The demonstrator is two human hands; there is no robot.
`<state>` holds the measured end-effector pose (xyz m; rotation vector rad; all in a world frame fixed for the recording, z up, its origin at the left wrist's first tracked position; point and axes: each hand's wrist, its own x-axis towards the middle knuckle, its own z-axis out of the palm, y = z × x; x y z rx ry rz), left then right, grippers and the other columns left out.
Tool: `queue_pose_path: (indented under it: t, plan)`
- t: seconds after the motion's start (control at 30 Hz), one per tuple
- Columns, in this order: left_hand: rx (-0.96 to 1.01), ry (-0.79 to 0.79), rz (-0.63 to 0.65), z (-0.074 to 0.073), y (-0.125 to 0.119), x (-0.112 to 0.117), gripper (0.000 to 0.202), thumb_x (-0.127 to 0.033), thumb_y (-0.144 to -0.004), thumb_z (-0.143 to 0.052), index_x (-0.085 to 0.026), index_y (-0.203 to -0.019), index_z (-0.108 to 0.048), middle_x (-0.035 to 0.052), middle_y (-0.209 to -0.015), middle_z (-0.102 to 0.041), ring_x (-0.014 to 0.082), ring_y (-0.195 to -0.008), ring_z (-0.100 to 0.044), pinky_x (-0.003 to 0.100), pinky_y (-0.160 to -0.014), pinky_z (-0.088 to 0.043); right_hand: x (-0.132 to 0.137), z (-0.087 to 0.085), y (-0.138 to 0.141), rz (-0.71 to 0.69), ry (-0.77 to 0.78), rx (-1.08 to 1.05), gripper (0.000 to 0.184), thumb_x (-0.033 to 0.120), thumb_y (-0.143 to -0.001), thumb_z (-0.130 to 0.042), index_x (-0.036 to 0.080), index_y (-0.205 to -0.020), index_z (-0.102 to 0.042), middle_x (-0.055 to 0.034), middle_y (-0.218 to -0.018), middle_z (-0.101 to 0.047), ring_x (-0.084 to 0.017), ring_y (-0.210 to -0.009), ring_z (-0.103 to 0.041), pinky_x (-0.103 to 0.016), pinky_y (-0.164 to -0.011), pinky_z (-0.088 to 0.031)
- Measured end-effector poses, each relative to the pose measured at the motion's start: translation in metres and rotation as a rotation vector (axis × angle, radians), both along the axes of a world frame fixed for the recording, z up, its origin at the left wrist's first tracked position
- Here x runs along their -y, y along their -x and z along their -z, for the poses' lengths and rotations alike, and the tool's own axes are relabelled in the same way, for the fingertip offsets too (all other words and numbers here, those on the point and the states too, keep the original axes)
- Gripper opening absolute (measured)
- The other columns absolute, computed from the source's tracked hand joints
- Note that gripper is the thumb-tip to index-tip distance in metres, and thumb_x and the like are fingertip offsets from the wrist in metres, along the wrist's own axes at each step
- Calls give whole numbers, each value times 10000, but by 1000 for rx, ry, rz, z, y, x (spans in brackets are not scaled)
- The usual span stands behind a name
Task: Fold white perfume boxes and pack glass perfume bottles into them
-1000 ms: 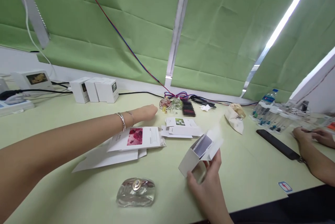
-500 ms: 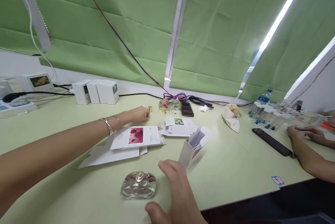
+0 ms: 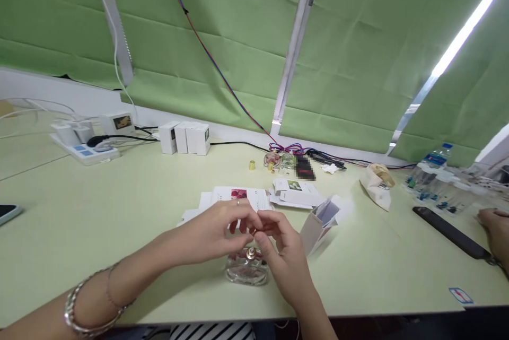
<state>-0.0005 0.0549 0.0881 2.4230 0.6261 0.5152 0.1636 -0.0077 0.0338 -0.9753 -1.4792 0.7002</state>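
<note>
A clear glass perfume bottle point(image 3: 246, 275) with a gold neck stands uncapped near the front of the table. Just above and behind its neck, my left hand point(image 3: 225, 226) and my right hand point(image 3: 281, 247) meet at the fingertips. Both pinch at a tiny item, mostly hidden between the fingers and too small to name. A white carton with a red flower picture point(image 3: 238, 193) lies flat behind my hands, partly covered by them. To the right of my right hand, an open white box point(image 3: 318, 226) stands upright.
Farther back are two gold caps point(image 3: 252, 165), a pink bottle point(image 3: 272, 158) and a green bottle point(image 3: 288, 160). Flattened cartons point(image 3: 296, 191) lie before them. White boxes point(image 3: 185, 138) and a power strip point(image 3: 85, 151) are left; a black case point(image 3: 451, 233) and another person's hand point(image 3: 495, 231) right.
My left hand has come back from beside the gold caps to above the perfume bottle. My right hand, spread open before, has closed to meet it. The view has shifted left.
</note>
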Motion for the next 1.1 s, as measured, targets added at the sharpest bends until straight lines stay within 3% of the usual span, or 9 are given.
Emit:
queue_pose_path:
  t: [0.17, 0.27, 0.33, 0.5, 0.67, 0.93, 1.1]
  plan:
    - [17, 19, 25, 1, -1, -8, 104, -239, -846, -515, -226, -937, -565, 12, -851, -592, 156, -760, -532, 261, -667, -427, 2, 3, 10, 55, 64, -162, 243, 305, -857, -583, 197, -1074, -572, -48, -932, -656, -174, -863, -638, -307, -771, -529]
    - [-14, 152, 45, 4, 6, -11, 308, -348, -795, -618, -228, -1053, -500, 22, -931, -558, 165, -791, -516, 261, -665, -428, 3, 8, 7, 121, 82, -174, 254, 347, -869, -569, 222, -1085, -619, -30, -914, -619, -160, -846, -611, -308, -804, -510]
    - [-95, 197, 83, 10, 10, -12, 395, -407, -701, -707, -223, -994, -517, 14, -917, -558, 176, -791, -515, 257, -643, -411, 2, 15, 6, 110, 81, -183, 216, 368, -875, -563, 238, -1009, -671, -25, -907, -602, -155, -844, -596, -296, -806, -499]
    - [-165, 46, 108, 31, 5, -12, 210, -290, -654, -656, -200, -746, -489, -20, -706, -540, 145, -619, -479, 246, -538, -330, -5, 36, 7, -3, 108, -447, 175, 399, -770, -701, 231, -810, -675, -12, -822, -606, -143, -733, -586, -245, -638, -493]
    - [-71, -86, 30, 45, -3, -11, 190, -284, -681, -574, -212, -704, -400, -13, -676, -530, 138, -575, -451, 250, -501, -299, -7, 39, 8, 59, -29, -435, 184, 379, -733, -743, 234, -772, -636, -16, -800, -622, -160, -773, -589, -288, -710, -497]
    - [-67, -113, 37, 48, -3, -13, 233, -307, -686, -581, -216, -699, -367, -12, -683, -522, 138, -577, -447, 252, -496, -294, -10, 38, 8, 121, -135, -390, 118, 319, -767, -726, 249, -797, -637, -9, -860, -625, -142, -803, -593, -276, -727, -488]
    - [-77, -117, 56, 49, -3, -14, 228, -304, -692, -589, -214, -709, -381, -17, -685, -529, 135, -580, -459, 247, -490, -303, -10, 35, 8, 85, -126, -338, 133, 324, -734, -755, 245, -755, -650, -10, -815, -642, -154, -798, -610, -297, -743, -506]
